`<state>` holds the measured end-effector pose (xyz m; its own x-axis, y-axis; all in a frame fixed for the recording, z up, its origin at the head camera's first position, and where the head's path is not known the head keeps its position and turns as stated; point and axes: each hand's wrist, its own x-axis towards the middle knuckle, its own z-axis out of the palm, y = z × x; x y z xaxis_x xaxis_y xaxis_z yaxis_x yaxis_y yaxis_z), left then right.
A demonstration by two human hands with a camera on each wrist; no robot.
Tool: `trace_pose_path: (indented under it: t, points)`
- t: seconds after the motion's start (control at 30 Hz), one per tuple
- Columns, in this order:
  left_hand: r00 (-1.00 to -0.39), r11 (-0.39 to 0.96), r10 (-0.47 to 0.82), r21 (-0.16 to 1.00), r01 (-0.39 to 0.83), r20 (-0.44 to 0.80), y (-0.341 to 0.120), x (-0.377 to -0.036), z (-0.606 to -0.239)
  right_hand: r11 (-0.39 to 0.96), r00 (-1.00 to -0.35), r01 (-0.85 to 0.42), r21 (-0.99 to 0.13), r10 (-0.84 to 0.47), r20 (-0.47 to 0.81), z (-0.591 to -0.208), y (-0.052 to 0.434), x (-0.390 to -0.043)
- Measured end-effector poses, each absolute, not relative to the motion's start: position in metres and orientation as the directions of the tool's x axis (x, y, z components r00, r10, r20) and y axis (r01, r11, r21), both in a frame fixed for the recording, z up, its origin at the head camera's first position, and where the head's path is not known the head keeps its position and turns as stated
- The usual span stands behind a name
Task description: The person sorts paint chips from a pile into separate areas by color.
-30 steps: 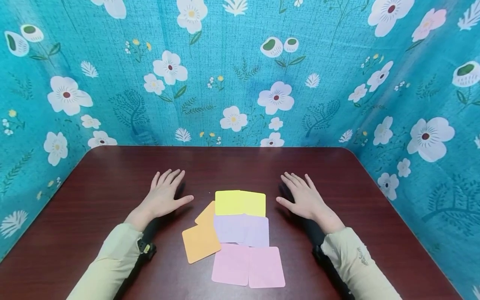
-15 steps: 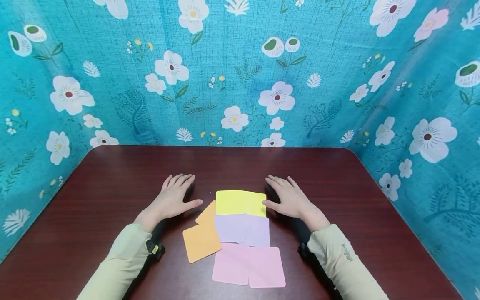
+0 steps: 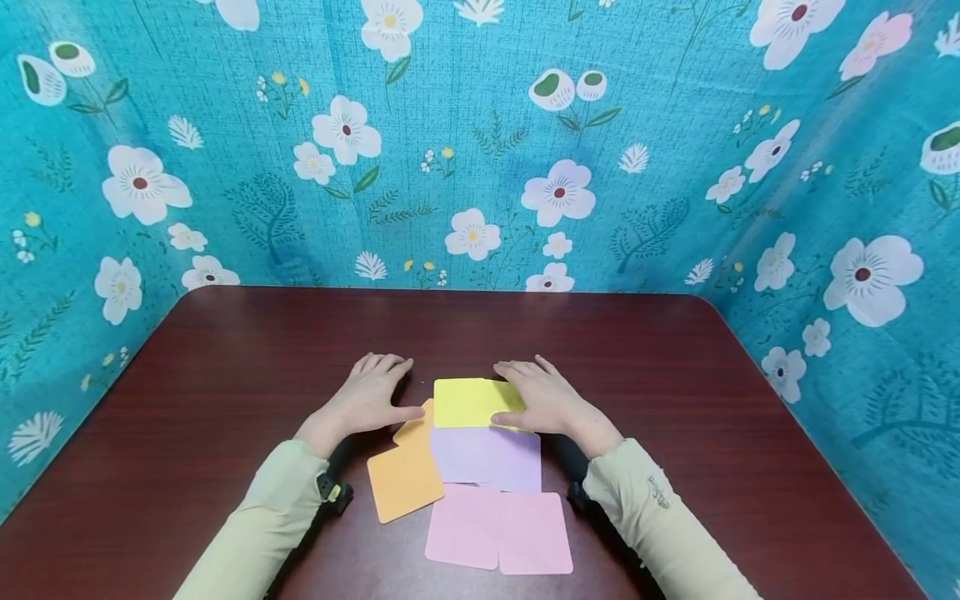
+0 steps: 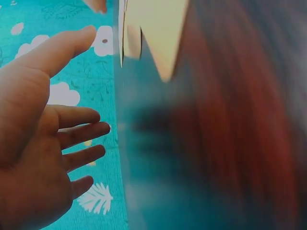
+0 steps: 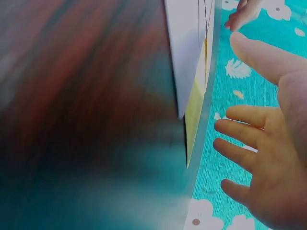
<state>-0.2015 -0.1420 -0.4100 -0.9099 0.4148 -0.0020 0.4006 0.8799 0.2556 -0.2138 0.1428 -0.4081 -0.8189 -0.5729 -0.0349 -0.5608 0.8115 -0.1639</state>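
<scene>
Currently, nothing is gripped: the right hand [image 3: 551, 403] is laid flat, fingers straight, on the yellow cards [image 3: 471, 402]; the left hand [image 3: 372, 394] is spread beside the orange cards [image 3: 403, 479]. All cards remain unlifted.

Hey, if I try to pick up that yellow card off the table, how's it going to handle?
The yellow card lies flat and thin on the glossy table, so it will probably slide rather than lift; getting a grip likely means dragging an edge free. It looks light and may flex. It overlaps the purple cards, so pushing with the right hand could shift them too.
</scene>
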Motion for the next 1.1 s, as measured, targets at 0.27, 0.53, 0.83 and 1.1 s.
trace_pose_path:
  t: [0.27, 0.53, 0.83, 1.1]
  points:
    - [-0.883, 0.854, 0.469, 0.272, 0.444, -0.029, -0.126, -0.201, -0.409, 0.788, -0.795, -0.586, -0.189, -0.604, -0.051, -0.408, 0.130, -0.214]
    - [-0.879, 0.861, 0.473, 0.246, 0.446, -0.063, -0.114, -0.202, -0.411, 0.796, -0.794, -0.583, -0.161, -0.600, -0.093, -0.408, 0.121, -0.215]
    - [-0.886, 0.874, 0.461, 0.193, 0.446, -0.041, -0.106, -0.204, -0.413, 0.793, -0.789, -0.586, -0.167, -0.605, -0.105, -0.403, 0.114, -0.216]
    - [-0.891, 0.882, 0.451, 0.179, 0.436, -0.053, -0.103, -0.208, -0.413, 0.792, -0.785, -0.597, -0.125, -0.609, -0.111, -0.402, 0.110, -0.218]
